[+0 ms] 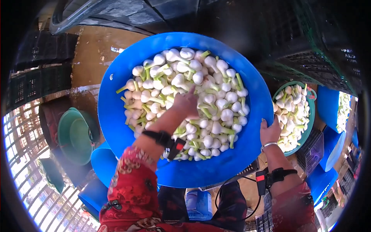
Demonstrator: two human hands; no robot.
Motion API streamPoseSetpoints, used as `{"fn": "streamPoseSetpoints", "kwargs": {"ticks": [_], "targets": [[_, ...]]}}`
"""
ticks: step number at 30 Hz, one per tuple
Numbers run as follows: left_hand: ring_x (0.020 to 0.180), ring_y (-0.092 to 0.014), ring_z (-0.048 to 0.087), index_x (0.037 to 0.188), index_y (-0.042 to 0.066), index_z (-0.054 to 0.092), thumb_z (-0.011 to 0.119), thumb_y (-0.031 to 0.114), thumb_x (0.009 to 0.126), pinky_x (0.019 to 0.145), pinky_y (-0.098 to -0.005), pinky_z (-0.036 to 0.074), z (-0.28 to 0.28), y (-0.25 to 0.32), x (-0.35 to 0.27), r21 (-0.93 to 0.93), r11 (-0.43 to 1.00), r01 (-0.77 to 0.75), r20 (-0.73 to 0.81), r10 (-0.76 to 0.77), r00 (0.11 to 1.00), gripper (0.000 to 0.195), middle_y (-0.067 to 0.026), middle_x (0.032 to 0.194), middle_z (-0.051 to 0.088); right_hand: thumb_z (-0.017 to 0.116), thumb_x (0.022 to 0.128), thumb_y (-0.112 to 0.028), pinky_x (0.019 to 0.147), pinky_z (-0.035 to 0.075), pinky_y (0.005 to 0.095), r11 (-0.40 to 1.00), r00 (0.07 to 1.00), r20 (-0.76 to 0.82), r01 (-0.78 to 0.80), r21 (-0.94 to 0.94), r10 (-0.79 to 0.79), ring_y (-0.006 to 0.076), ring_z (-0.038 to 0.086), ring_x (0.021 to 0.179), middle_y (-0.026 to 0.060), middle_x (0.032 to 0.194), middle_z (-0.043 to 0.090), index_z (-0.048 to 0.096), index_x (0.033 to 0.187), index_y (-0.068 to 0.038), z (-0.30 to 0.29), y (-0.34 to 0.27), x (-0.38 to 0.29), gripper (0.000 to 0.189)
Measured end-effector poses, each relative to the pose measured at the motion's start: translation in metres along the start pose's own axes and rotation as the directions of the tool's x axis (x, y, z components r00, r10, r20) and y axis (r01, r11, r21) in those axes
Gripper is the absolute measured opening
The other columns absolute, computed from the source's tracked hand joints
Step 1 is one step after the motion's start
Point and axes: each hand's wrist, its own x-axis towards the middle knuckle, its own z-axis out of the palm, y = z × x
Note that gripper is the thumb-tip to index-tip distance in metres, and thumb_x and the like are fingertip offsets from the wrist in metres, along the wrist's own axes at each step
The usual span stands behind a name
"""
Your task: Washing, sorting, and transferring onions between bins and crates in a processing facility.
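A wide blue plastic tub (185, 174) fills the middle of the head view, heaped with white garlic bulbs (226, 114) that have short green cut stems. My left hand (185, 103) is over the middle of the heap, fingers spread and blurred. It touches or hovers just above the bulbs; nothing shows in its grasp. At the tub's right side, my right hand (270, 132) grips the rim, thumb on the inner face and fingers on the outside. Both forearms carry black straps with small devices.
Right of the tub stands a green basin (311, 116) of garlic, near a dark plastic crate (311, 150). Another green basin (76, 139) is at left. Blue tubs (327, 110) stand farther right. A blue bucket (198, 204) sits between my legs. Stacked black crates (43, 52) line the left.
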Motion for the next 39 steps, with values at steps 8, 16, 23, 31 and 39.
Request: {"fn": "streamPoseSetpoints", "kwargs": {"ticks": [8,16,23,31,39], "targets": [[0.101,-0.030,0.048,0.103,0.004,0.059,0.065,0.020,0.060,0.087,-0.0377,0.044,-0.001,-0.022,0.024,0.003,1.000,0.014,-0.115,-0.014,0.993,0.047,-0.0164,0.106,0.051,0.057,0.076,-0.023,0.079,0.045,0.0441,0.998,1.000,-0.004,-0.011,-0.059,0.011,0.0408,0.058,0.087,0.0270,0.093,0.059,0.050,0.112,0.004,0.001,0.000,0.002,0.046],[0.087,-0.021,0.057,0.114,-0.006,0.049,0.056,0.001,0.067,0.081,-0.0284,0.044,0.007,-0.012,-0.108,-0.906,-0.257,-0.337,-0.283,-0.225,0.932,0.048,-0.0130,0.097,0.058,0.055,0.076,-0.022,0.080,0.046,0.0444,0.995,1.000,-0.015,0.002,-0.095,-0.003,0.0402,0.057,0.089,0.0267,0.095,0.059,0.050,0.113,0.003,0.011,0.010,0.004,0.045],[0.096,-0.025,0.057,0.117,-0.005,0.044,0.067,0.021,0.060,0.084,-0.0343,0.047,0.067,0.072,-0.242,-0.951,-0.187,-0.246,-0.203,-0.220,0.954,0.067,-0.0122,0.109,0.053,0.067,0.072,-0.037,0.076,0.048,0.0380,0.844,0.797,0.584,-0.204,0.496,-0.151,0.0285,0.060,0.090,0.0165,0.103,0.060,0.049,0.115,-0.001,-0.021,0.023,0.010,0.059],[0.092,-0.015,0.055,0.115,0.002,0.050,0.070,0.005,0.062,0.077,-0.0282,0.047,0.181,0.201,-0.240,-0.978,-0.111,0.176,0.153,0.190,0.970,0.057,-0.0073,0.106,0.054,0.056,0.083,-0.025,0.065,0.047,0.0268,0.656,0.763,0.513,-0.624,0.425,0.393,0.0109,0.055,0.082,-0.0007,0.096,0.055,0.048,0.121,-0.011,-0.136,0.253,-0.137,0.041],[0.097,-0.017,0.053,0.123,0.001,0.043,0.068,0.016,0.073,0.084,-0.0272,0.043,0.253,0.244,-0.169,-0.972,0.042,0.232,0.229,-0.064,0.971,0.059,-0.0126,0.112,0.051,0.058,0.083,-0.018,0.059,0.046,0.0252,0.504,0.630,0.586,-0.770,0.390,0.509,0.0110,0.056,0.074,0.0006,0.089,0.057,0.051,0.115,-0.007,-0.100,0.317,-0.243,0.034]]}}
